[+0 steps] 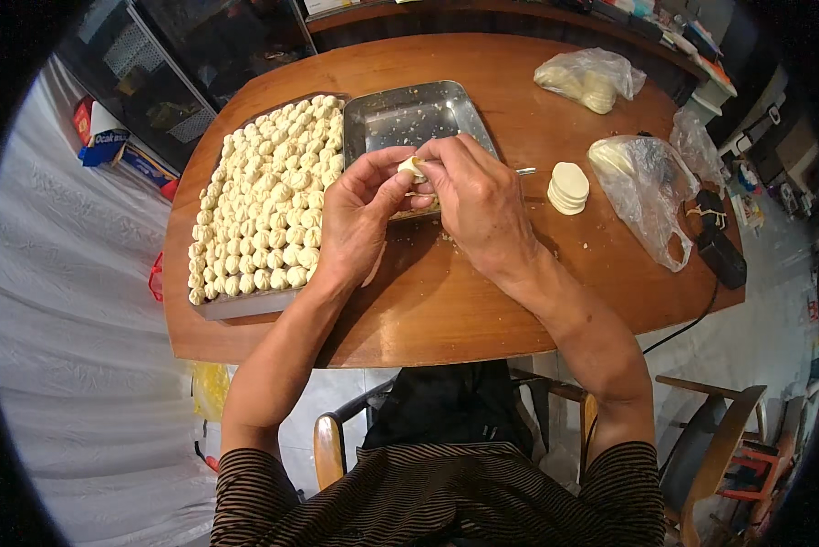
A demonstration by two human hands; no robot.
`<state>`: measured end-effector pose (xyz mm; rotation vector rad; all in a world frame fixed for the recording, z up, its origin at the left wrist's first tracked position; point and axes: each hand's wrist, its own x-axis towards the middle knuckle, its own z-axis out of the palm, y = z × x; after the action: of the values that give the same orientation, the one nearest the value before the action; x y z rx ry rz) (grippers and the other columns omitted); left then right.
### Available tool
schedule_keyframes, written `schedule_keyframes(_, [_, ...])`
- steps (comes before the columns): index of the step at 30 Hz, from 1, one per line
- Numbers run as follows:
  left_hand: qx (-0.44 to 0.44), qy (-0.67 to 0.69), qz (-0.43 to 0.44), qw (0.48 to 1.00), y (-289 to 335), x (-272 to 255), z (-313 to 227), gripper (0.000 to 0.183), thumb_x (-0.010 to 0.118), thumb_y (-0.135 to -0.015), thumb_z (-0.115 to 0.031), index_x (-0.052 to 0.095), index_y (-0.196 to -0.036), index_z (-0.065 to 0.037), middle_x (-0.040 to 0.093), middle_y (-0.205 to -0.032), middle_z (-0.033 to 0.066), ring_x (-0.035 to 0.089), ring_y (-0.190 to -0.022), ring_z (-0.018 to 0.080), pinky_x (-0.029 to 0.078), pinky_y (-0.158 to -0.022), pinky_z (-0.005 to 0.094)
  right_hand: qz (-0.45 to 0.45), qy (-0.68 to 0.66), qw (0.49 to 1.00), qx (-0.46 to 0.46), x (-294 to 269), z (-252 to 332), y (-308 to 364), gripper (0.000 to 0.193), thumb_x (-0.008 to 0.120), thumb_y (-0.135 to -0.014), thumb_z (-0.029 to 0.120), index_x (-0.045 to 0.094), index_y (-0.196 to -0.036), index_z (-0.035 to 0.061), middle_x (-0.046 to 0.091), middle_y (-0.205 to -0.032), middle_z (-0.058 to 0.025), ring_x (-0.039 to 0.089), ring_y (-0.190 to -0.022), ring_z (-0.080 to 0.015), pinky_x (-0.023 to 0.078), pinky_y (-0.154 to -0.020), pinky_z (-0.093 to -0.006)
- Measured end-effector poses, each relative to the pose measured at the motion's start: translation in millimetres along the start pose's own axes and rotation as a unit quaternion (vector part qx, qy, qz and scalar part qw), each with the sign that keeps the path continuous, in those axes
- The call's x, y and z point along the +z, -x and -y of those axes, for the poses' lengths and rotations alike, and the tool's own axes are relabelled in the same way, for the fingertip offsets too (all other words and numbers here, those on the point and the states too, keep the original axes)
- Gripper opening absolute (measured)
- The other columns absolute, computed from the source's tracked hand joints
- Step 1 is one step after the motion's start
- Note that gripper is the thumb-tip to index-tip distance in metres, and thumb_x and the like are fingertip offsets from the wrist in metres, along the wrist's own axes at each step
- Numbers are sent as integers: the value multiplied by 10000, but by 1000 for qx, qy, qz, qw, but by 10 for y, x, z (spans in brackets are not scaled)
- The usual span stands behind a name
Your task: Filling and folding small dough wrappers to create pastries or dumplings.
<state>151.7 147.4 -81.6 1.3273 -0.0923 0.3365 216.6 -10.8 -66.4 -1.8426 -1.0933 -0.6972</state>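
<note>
A small pale dumpling point(411, 168) is pinched between the fingertips of both hands, above the near edge of a metal tray point(400, 117). My left hand point(359, 214) cups its left side with the fingers curled. From the right, my right hand point(478, 196) grips the top of the dough and covers part of it. Left of my hands, a large tray holds rows of pleated dumplings point(277, 196), tightly packed. A stack of round dough wrappers point(568, 190) lies to the right of my right hand. Beside it a thin metal handle point(526, 170) sticks out past the metal tray.
Clear plastic bags with pale dough inside, one at the far right point(592, 82) and one nearer point(642, 187), lie on the wooden table point(482, 319). A black power adapter point(721, 255) with a cord rests at the right edge. A wooden chair point(715, 438) stands at lower right.
</note>
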Motion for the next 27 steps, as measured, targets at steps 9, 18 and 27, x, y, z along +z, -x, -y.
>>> schedule_keyframes(9, [-9,19,-8,1000,-2,36,2,293,644,-1011,32,580,-1295,61,704,-1146,143,715,-992,180,622,-910,301,21,26,999,17,-10,-16,18,139,702,-929,48,605,-1017,2,660,-963,-197,715,-820,-406,584,-652,-488])
schedule_keyframes(18, [-27,61,-31,997,-10,25,6,293,683,-987,33,597,-1264,66,714,-1107,149,738,-968,196,625,-879,290,31,47,998,17,-7,-40,27,169,677,-911,20,560,-1032,20,637,-985,-187,692,-828,-417,571,-678,-499])
schedule_keyframes(27, [-54,53,-55,996,5,22,-77,242,673,-1007,0,634,-1239,59,739,-1098,144,746,-965,188,648,-833,290,9,12,1000,16,-17,2,9,57,645,-959,-6,602,-996,-9,636,-947,-178,683,-826,-403,548,-684,-474])
